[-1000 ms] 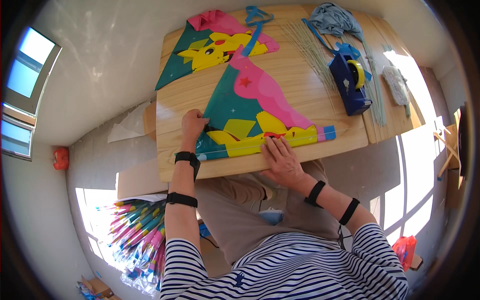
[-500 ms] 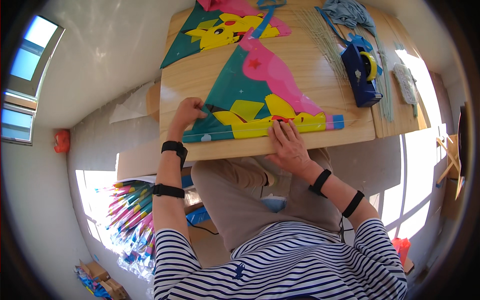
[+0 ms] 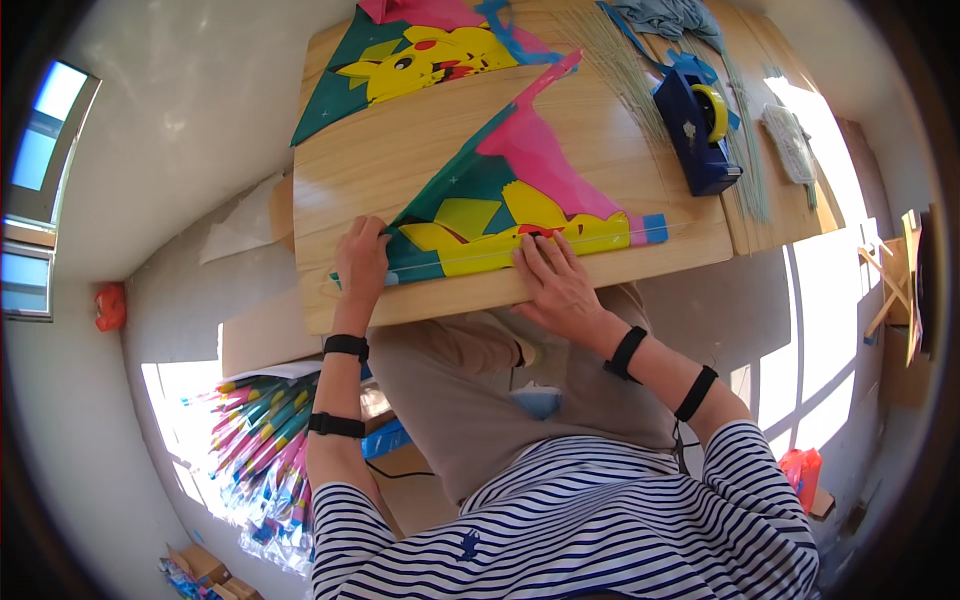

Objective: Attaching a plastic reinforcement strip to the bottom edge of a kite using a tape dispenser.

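A folded triangular kite (image 3: 500,195) in green, pink and yellow, with a cartoon figure on it, lies along the near edge of the table. A thin pale rod (image 3: 480,257) runs along its lower edge. My left hand (image 3: 362,262) pinches the kite's left corner, its fingertips curled over the green fabric and partly hidden. My right hand (image 3: 555,285) rests on the yellow lower part with fingers stretched flat, pressing on the kite near the rod. The kite's narrow pink tip points away towards the far side.
Another similar kite (image 3: 425,65) lies at the far left. On the right are a blue tape dispenser (image 3: 695,130), several thin rods (image 3: 610,70), a clear plastic box (image 3: 790,145) and a grey-blue cloth (image 3: 670,18). Bundled rolled kites (image 3: 265,430) lie at lower left, below the table.
My left hand has shifted down to the corner, and the kite's left side has been folded inward, narrowing the green area. My right hand stays on the lower edge. The view has shifted slightly.
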The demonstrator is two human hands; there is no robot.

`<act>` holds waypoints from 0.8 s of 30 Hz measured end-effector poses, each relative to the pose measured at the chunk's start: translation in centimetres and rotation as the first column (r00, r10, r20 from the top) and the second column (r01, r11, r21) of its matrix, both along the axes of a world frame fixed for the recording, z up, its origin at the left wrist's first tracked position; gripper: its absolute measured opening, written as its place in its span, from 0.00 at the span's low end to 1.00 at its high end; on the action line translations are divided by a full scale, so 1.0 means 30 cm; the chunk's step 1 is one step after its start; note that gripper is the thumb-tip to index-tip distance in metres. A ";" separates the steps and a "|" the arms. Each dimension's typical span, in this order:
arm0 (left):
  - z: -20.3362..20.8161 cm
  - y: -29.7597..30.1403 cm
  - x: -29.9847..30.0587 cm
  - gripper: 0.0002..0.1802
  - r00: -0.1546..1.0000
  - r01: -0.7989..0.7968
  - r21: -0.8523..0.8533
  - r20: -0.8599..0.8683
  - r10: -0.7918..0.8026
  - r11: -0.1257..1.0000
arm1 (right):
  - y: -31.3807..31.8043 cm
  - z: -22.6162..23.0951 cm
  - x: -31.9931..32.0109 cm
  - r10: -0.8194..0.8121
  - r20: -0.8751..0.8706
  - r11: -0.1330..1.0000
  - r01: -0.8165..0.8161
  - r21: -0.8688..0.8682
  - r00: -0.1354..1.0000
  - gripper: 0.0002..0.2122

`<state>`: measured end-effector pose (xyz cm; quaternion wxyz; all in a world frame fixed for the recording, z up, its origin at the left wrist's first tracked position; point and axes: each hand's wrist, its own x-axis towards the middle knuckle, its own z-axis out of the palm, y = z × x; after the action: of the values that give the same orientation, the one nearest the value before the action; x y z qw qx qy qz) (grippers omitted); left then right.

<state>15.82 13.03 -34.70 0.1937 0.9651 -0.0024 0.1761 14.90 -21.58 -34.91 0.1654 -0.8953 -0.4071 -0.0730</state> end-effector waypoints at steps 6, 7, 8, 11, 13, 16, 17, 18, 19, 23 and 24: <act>-0.021 -0.013 -0.022 0.09 0.982 0.053 0.244 0.161 -0.095 0.968 | -0.005 -0.006 -0.003 -0.007 0.002 1.000 0.007 -0.001 1.000 0.40; -0.030 -0.009 -0.021 0.09 0.979 0.053 0.256 0.177 -0.101 0.965 | -0.005 -0.005 -0.003 -0.007 0.003 1.000 0.007 -0.003 1.000 0.40; -0.038 -0.004 -0.022 0.09 0.975 0.052 0.267 0.193 -0.106 0.962 | -0.004 -0.004 -0.003 -0.007 0.004 1.000 0.007 -0.006 1.000 0.40; -0.058 0.001 -0.028 0.09 0.974 0.022 0.242 0.214 -0.076 0.970 | -0.004 -0.007 -0.003 -0.006 0.005 1.000 0.006 -0.006 1.000 0.40; -0.058 -0.003 -0.027 0.09 0.974 0.040 0.232 0.207 -0.089 0.972 | -0.005 -0.008 -0.002 -0.007 0.008 1.000 0.007 -0.003 1.000 0.40; -0.059 -0.002 -0.033 0.08 0.976 0.049 0.195 0.201 -0.089 0.979 | -0.007 -0.009 -0.004 -0.009 0.013 1.000 0.009 -0.001 1.000 0.40; -0.060 -0.002 -0.036 0.08 0.976 0.049 0.180 0.199 -0.085 0.983 | -0.007 -0.010 -0.004 -0.010 0.012 1.000 0.010 -0.005 1.000 0.40; -0.057 -0.004 -0.039 0.08 0.975 0.052 0.166 0.204 -0.086 0.985 | -0.006 -0.010 -0.004 -0.012 0.012 1.000 0.012 -0.009 1.000 0.40; -0.055 -0.006 -0.041 0.08 0.974 0.056 0.153 0.209 -0.088 0.987 | -0.006 -0.008 -0.004 -0.015 -0.004 1.000 0.015 -0.015 1.000 0.40; -0.060 -0.014 -0.048 0.08 0.975 0.020 0.118 0.216 -0.045 0.993 | -0.004 0.000 -0.002 -0.012 -0.029 0.999 0.011 -0.035 0.999 0.40; -0.056 -0.020 -0.046 0.08 0.978 0.016 0.130 0.205 -0.043 0.991 | -0.006 0.000 -0.002 -0.010 -0.027 0.999 0.008 -0.041 1.000 0.40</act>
<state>14.45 12.43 -36.39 0.1327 0.9518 -0.0482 0.2723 14.84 -21.74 -34.92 0.1525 -0.9012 -0.4021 -0.0532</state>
